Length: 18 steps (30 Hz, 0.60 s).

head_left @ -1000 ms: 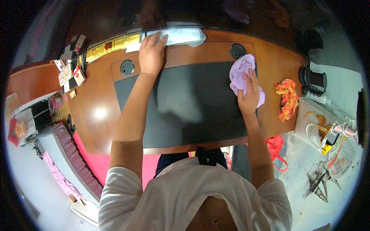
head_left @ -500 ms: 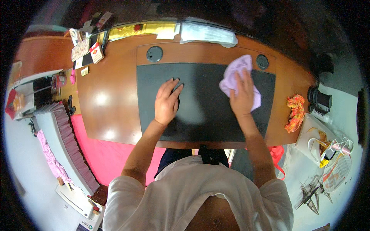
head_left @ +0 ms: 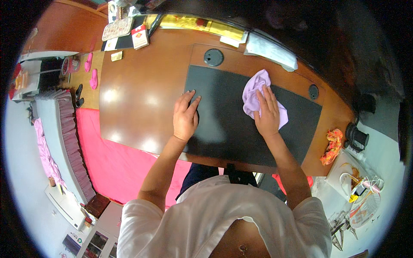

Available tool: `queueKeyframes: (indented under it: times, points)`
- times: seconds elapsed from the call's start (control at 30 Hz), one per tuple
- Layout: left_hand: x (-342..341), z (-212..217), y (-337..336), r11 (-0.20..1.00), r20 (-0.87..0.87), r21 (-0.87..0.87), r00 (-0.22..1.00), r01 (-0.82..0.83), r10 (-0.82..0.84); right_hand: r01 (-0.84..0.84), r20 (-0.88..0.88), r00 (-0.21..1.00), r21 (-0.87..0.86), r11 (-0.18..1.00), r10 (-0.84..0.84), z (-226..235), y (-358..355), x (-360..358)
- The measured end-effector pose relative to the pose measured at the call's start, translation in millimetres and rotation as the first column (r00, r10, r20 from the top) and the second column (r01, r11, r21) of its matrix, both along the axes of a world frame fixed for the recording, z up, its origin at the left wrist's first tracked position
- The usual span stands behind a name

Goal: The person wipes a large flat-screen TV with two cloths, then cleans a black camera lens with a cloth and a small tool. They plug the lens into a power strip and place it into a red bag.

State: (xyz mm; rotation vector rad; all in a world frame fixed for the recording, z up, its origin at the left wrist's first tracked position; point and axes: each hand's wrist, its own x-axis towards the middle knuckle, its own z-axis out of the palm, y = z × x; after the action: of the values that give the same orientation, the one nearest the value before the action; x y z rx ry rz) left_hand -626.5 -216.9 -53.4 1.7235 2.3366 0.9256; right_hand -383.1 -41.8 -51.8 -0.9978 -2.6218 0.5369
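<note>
A lilac cloth [head_left: 254,92] lies bunched on the black desk mat [head_left: 223,129], its far end near the mat's far edge. My right hand [head_left: 267,114] presses down on the cloth, with the fingers stretched out flat and pointing away from me. At the mat's left edge, my left hand [head_left: 185,118] rests palm down with its fingers spread, and nothing shows in it. Both hands are on the brown wooden desk [head_left: 142,94], which reaches well past the mat on the left.
Beyond the mat are two round black desk inserts [head_left: 214,57], a yellow strip [head_left: 193,25] and a clear plastic packet [head_left: 271,51]. A red-and-white box [head_left: 140,37] sits far left. Orange patterned fabric [head_left: 332,146] lies at the right edge, near a white box [head_left: 340,170].
The view has turned, so the desk appears tilted. Across the mat, my right hand and the cloth have shifted left, and my left hand has come to the mat's left edge.
</note>
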Motion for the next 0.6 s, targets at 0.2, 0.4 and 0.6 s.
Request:
queueKeyframes:
  times: [0.2,0.4,0.6]
  points:
    - [-0.1,-12.9,-8.9,0.995,0.135,0.049,0.987,-0.090,0.083,-0.093,-0.124,0.987,0.043,0.995,0.097,-7.7,14.8,-105.9]
    - [-1.3,-14.1,-11.4,0.963,0.164,0.105,0.960,-0.248,0.229,-0.200,-0.207,0.954,0.097,0.975,0.216,-21.7,-16.5,-197.1]
    - [18.7,-7.8,-21.5,0.980,0.037,0.068,0.982,-0.189,0.186,-0.334,-0.241,0.912,0.037,0.942,0.333,-15.0,-39.6,-112.6]
